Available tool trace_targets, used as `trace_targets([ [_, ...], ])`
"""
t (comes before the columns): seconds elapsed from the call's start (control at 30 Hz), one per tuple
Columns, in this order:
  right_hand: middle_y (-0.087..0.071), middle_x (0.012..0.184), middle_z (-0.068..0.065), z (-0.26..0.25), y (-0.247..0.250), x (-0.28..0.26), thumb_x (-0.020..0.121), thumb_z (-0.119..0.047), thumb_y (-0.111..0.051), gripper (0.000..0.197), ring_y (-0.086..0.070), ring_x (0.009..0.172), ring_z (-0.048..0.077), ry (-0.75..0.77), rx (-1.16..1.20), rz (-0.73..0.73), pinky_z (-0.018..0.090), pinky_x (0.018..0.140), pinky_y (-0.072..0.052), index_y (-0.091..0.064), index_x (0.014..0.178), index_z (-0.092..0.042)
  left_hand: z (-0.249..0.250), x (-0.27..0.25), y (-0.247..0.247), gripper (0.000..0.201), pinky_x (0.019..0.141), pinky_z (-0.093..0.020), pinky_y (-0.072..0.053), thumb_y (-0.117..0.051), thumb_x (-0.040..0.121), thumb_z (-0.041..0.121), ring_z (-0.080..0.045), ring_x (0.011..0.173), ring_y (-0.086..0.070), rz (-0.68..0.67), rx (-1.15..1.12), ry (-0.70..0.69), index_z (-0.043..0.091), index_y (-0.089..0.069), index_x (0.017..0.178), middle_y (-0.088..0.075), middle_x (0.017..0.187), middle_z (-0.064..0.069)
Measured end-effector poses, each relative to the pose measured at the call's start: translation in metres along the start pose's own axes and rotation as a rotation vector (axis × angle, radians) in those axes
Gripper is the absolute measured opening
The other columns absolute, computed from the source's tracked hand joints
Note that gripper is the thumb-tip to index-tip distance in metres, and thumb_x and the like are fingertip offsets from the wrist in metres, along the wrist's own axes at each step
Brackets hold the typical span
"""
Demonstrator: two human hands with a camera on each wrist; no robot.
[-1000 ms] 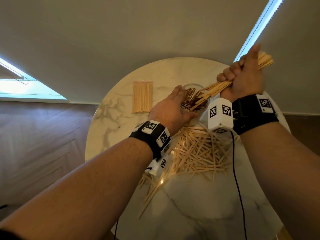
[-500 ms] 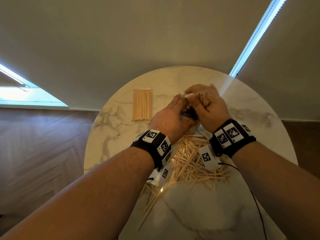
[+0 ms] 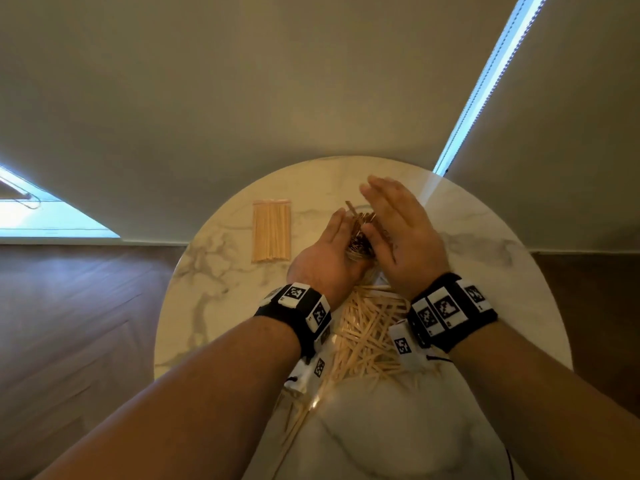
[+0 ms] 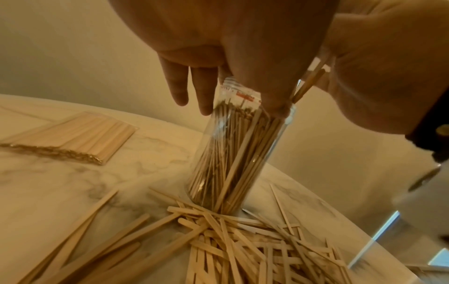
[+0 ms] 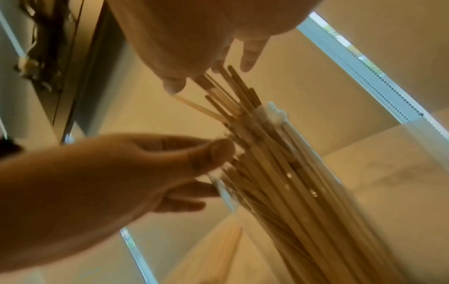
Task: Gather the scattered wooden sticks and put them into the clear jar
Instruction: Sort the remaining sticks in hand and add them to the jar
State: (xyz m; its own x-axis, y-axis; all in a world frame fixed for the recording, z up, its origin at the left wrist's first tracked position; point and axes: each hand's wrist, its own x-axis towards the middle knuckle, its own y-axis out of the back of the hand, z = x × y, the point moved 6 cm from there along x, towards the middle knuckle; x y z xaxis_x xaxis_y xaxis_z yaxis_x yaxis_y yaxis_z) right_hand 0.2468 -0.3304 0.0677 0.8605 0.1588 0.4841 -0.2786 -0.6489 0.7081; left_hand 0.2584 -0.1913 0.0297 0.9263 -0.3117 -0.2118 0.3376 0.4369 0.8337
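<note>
While my left hand curls round the tall clear plastic jar, right hand fingers spread flat, touching the thin wooden sticks sticking out of it.

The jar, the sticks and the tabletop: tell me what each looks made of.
Clear jar: transparent, glossy glass or plastic, I cannot tell which; the sticks show through its wall.
Scattered sticks: pale, matte, flat strips, apparently unfinished wood.
Tabletop: white with grey veining and a light reflection, so polished marble or a marble-look surface.
</note>
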Motion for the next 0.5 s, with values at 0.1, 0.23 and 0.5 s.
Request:
trace_targets([
  [0.1, -0.051, 0.154, 0.002, 0.022, -0.027, -0.013, 0.105, -0.037, -0.03, 0.052, -0.037, 0.149, 0.026, -0.125, -0.154, -0.234, 0.055, 0.122, -0.028, -0.059, 0.143, -0.015, 0.007, -0.002, 0.004, 0.084, 0.104, -0.038, -0.048, -0.053, 0.1, 0.049, -0.022, 0.139, -0.051, -0.021, -0.014, -0.026, 0.029, -0.005, 0.165, 0.004, 0.173, 0.013],
  [0.23, -0.058, 0.146, 0.003, 0.02, -0.015, -0.013, 0.104, -0.044, -0.04, 0.05, -0.045, 0.141, 0.026, -0.143, -0.147, -0.193, 0.052, 0.119, -0.031, -0.063, 0.136, -0.015, 0.01, -0.005, 0.005, 0.081, 0.112, -0.034, -0.04, -0.051, 0.103, 0.047, -0.02, 0.148, -0.039, -0.041, -0.006, -0.084, 0.027, -0.002, 0.165, 0.001, 0.173, 0.009],
  [0.5, -0.071, 0.126, -0.002, 0.012, -0.006, -0.046, 0.098, -0.04, -0.052, 0.038, -0.057, 0.129, 0.021, -0.051, -0.344, -0.194, 0.063, 0.115, -0.031, -0.073, 0.122, -0.019, 0.0, -0.01, 0.03, 0.088, 0.109, -0.029, -0.041, -0.064, 0.098, 0.039, -0.01, 0.144, -0.044, 0.251, -0.204, -0.12, 0.024, -0.007, 0.164, -0.031, 0.167, 0.006],
])
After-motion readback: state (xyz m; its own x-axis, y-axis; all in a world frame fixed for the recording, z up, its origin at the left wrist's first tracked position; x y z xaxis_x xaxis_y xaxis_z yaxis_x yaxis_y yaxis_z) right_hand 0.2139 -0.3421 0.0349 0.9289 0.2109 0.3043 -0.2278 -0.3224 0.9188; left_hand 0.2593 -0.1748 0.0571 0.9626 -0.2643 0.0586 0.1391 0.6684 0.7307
